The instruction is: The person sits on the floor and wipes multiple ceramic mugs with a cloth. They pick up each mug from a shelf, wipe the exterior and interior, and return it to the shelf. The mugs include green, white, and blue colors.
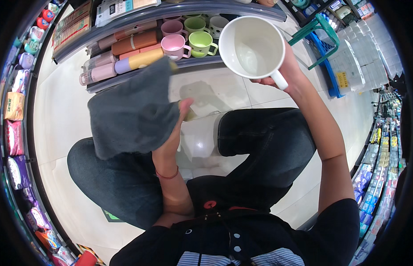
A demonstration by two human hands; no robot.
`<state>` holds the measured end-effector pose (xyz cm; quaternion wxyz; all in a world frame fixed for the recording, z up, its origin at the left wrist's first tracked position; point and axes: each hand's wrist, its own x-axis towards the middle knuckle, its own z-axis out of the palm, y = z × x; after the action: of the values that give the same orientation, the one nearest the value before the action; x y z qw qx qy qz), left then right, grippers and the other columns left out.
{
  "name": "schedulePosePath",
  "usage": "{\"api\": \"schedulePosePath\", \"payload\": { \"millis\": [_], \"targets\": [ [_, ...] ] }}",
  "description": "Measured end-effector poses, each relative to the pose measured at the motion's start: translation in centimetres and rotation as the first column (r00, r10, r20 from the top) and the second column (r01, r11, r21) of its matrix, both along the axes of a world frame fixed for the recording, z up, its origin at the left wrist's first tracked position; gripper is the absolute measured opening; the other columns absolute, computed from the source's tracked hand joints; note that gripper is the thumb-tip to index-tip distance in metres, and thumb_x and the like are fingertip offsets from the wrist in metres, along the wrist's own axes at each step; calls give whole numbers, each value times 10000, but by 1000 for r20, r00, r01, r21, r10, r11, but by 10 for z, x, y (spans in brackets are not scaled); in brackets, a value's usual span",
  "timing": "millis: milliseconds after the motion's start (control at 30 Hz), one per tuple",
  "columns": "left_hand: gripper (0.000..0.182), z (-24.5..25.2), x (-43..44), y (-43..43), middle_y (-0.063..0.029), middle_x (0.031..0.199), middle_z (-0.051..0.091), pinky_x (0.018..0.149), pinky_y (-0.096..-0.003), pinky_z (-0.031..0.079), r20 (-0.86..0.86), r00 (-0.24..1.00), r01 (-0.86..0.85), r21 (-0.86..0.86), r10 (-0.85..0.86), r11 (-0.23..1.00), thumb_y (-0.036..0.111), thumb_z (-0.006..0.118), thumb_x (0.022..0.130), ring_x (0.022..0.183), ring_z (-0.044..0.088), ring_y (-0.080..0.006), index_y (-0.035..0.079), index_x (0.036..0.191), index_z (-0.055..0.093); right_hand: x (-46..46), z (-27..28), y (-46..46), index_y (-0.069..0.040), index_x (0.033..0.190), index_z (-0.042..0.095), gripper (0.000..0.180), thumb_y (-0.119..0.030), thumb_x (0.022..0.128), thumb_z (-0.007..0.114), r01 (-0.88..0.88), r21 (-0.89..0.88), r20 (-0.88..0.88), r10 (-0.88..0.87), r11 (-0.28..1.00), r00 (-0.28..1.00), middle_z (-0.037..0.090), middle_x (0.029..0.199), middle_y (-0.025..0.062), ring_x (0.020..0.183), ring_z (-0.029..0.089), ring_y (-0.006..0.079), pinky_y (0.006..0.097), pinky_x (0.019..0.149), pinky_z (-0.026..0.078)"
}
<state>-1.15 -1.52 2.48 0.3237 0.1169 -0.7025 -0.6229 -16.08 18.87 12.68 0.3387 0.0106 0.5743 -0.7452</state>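
My right hand (286,71) holds a large white mug (252,48) up at the upper right, its mouth towards me and its handle pointing down. A grey cloth (133,109) hangs over my left hand (184,108), which grips it; the cloth hides most of that hand, and the thumb shows at its right edge. Cloth and mug are apart. On the low shelf behind them stand a pink mug (173,46) and a green mug (202,43), with more mugs in back. Bottles or tumblers, one of them yellow and purple (138,61), lie to their left.
Above the mugs runs a shelf edge (180,10). A green plastic stool (321,36), a blue crate (331,78) and stacked clear plastic boxes (353,63) stand at the upper right. Shelves with packaged goods (15,136) curve along both sides. My bent knees flank tiled floor (206,79).
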Motion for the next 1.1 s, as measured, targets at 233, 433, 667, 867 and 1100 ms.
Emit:
{"api": "schedulePosePath", "payload": {
  "millis": [233, 433, 667, 867, 1100],
  "targets": [
    [359, -38, -1, -11, -117, 961, 640, 867, -391, 459, 376, 926, 229, -539, -12, 811, 242, 716, 817, 919, 593, -322, -15, 1046, 613, 3, -8, -1, -88, 1272, 511, 595, -559, 948, 345, -33, -113, 64, 40, 993, 997, 650, 1006, 134, 695, 675, 260, 315, 461, 547],
    [295, -61, 4, -22, -164, 1138, 603, 941, -410, 428, 619, 785, 441, -549, -9, 710, 108, 596, 844, 1062, 556, -358, 24, 1127, 590, -3, -12, 3, -88, 1254, 535, 562, -533, 955, 370, -15, -137, 67, 25, 991, 997, 655, 1018, 116, 754, 674, 234, 318, 533, 555],
    [331, -63, 18, -26, -171, 1216, 577, 941, -348, 434, 487, 873, 302, -499, -25, 813, 91, 535, 893, 1117, 546, -325, 24, 1216, 562, -13, -26, 4, -88, 1233, 564, 523, -504, 962, 400, -8, -149, 67, 19, 989, 998, 661, 1031, 96, 824, 673, 204, 322, 617, 565],
    [431, -44, 10, -21, -169, 1326, 520, 1010, -360, 391, 263, 962, 95, -563, 69, 821, 171, 572, 914, 1228, 489, -306, 27, 1314, 504, -27, -60, 25, -88, 1215, 589, 490, -479, 969, 425, 25, -161, 61, -15, 987, 998, 666, 1043, 78, 883, 672, 178, 325, 689, 573],
    [458, -38, 18, -4, -164, 1293, 528, 999, -387, 394, 171, 985, 64, -373, 1, 926, 177, 607, 881, 1205, 499, -313, 43, 1307, 505, -3, -16, -3, -70, 1165, 616, 534, -530, 938, 471, -76, -5, 85, 76, 997, 993, 667, 1055, 85, 916, 664, 176, 331, 776, 559]
  ]
}}
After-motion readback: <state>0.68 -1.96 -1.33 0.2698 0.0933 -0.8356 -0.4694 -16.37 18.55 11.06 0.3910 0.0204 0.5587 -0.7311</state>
